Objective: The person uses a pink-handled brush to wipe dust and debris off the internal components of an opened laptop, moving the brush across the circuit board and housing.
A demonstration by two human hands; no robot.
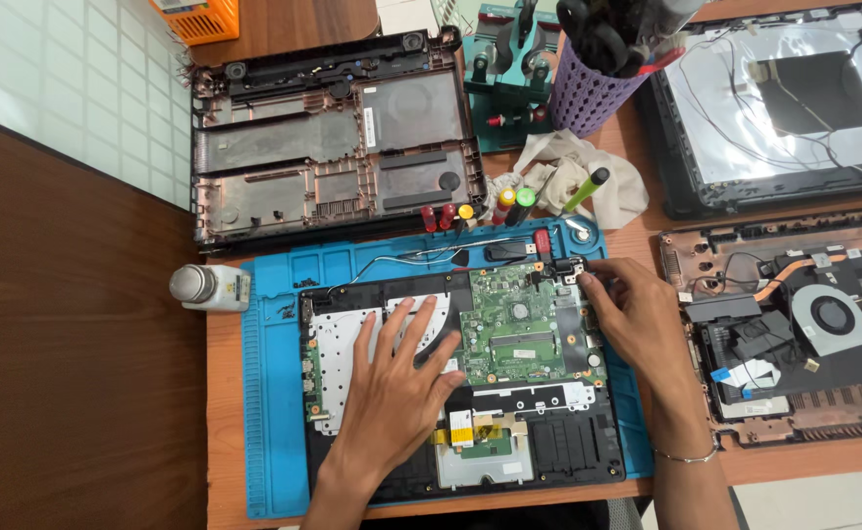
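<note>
An opened laptop chassis (568,442) lies on a blue work mat (269,393), with a green circuit board (514,324) in its upper right part. My left hand (396,378) rests flat with spread fingers on the white keyboard backing (338,353) beside the board. My right hand (632,314) is at the board's upper right corner, its fingertips pinching at a small metal hinge part (568,270) there.
A dark laptop bottom cover (333,147) lies behind the mat. Several screwdrivers (509,206), a cloth (568,162) and a purple tool cup (588,93) stand at the back. A small bottle (205,287) is left of the mat. Two other opened laptops (794,324) lie right.
</note>
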